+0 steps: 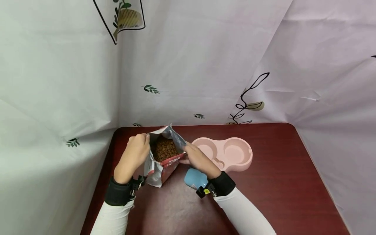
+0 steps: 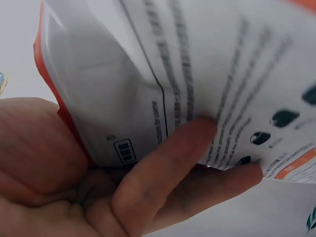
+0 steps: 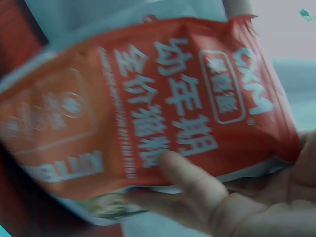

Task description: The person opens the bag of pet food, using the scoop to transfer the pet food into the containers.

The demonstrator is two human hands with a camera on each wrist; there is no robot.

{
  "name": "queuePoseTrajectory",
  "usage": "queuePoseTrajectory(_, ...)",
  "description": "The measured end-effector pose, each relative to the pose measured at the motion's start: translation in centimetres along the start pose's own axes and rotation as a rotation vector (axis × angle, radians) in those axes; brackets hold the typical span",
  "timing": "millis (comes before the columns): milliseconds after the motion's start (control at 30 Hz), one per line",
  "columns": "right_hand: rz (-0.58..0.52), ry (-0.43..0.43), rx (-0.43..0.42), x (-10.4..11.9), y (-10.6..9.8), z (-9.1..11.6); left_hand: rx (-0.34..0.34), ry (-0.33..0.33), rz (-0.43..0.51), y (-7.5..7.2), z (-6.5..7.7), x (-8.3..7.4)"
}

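A red and white bag of kitten food (image 1: pixel 169 168) stands with its top spread wide, and brown kibble (image 1: pixel 165 150) shows inside. My left hand (image 1: pixel 136 151) grips the bag's left rim; in the left wrist view two fingers lie along its printed white side (image 2: pixel 143 98). At the opposite rim my right hand (image 1: pixel 198 158) holds on, with fingers against the red front panel (image 3: pixel 182 98) in the right wrist view. Part of the right hand's grip is hidden behind the bag's edge.
Just right of the bag, a pink double bowl (image 1: pixel 222 143) sits on the dark red table (image 1: pixel 282 182). A light blue rounded object (image 1: pixel 195 178) lies below the right hand, partly covered by the wrist strap. White patterned cloth (image 1: pixel 199 58) hangs behind the table.
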State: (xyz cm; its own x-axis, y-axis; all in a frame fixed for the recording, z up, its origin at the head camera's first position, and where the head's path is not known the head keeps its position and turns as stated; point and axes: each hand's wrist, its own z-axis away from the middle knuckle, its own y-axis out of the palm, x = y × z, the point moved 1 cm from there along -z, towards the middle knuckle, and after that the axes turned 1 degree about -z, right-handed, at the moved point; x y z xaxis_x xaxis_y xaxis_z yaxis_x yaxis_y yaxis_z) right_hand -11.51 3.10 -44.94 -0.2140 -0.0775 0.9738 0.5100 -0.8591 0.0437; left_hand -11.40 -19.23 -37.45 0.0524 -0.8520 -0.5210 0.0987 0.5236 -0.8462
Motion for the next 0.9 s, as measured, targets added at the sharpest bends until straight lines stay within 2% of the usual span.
queuePoseTrajectory(100, -0.195, -0.010, 0.008, -0.7, 1.1, -1.3, -0.011, 0.009, -0.027, -0.7, -0.6, 0.2)
queuePoseTrajectory(133, -0.217, -0.027, 0.009, -0.9, 1.5, -1.7, -0.018, 0.015, -0.036, -1.0, -0.9, 0.3)
queuePoseTrajectory(300, -0.283, -0.082, -0.007, -2.5, 3.2, -3.8, -0.040, 0.049, -0.078, -1.4, -2.1, 0.8)
queuePoseTrajectory(500, -0.326, -0.074, -0.032, -3.8, 3.6, -4.3, -0.020, 0.063, -0.103, -1.0, -3.1, 0.8)
queuePoseTrajectory(800, -0.277, -0.049, -0.038, -3.7, 2.8, -3.6, -0.008, 0.069, -0.119, -0.4, -3.2, 0.3)
queuePoseTrajectory(900, -0.139, -0.017, -0.069, -3.8, 2.5, -3.0, -0.013, 0.066, -0.131, 0.0, -2.8, 0.2)
